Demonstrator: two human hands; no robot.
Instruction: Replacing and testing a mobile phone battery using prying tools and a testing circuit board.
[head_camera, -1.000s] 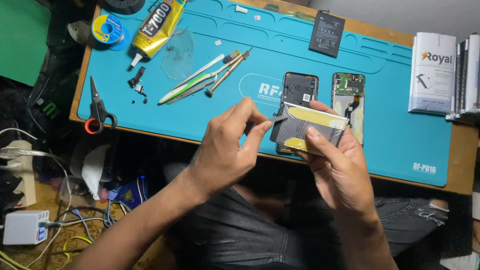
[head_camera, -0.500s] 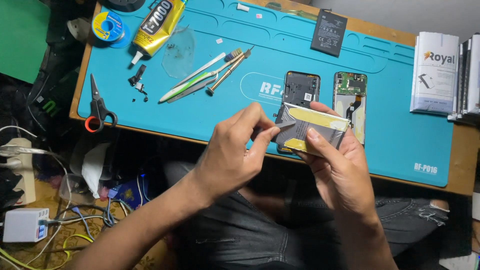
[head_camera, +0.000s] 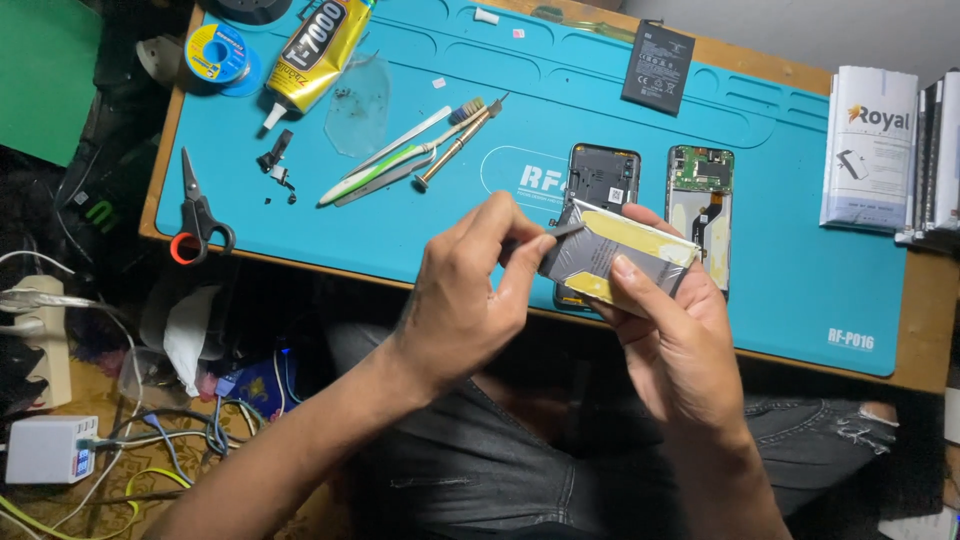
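Note:
My right hand (head_camera: 680, 340) holds a grey phone battery (head_camera: 615, 258) with yellow tape along its edges, tilted just above the blue work mat (head_camera: 800, 260). My left hand (head_camera: 465, 290) pinches a small dark tab or tool tip at the battery's left end; I cannot tell which. Behind the battery lie a black phone back shell (head_camera: 603, 175) and an open phone frame (head_camera: 700, 190) with its green board showing. The battery and my fingers hide the shell's lower part.
A black spare battery (head_camera: 657, 67) lies at the mat's far edge. Scissors (head_camera: 197, 215), a yellow glue tube (head_camera: 315, 50), a tape roll (head_camera: 215, 52), a toothbrush (head_camera: 400, 150) and thin tools lie left. A white box (head_camera: 868, 148) stands right. Cables and a charger (head_camera: 45, 448) lie on the floor.
My left fingers have slid slightly down along the battery's left end, still pinching there. My right hand keeps the battery in nearly the same place.

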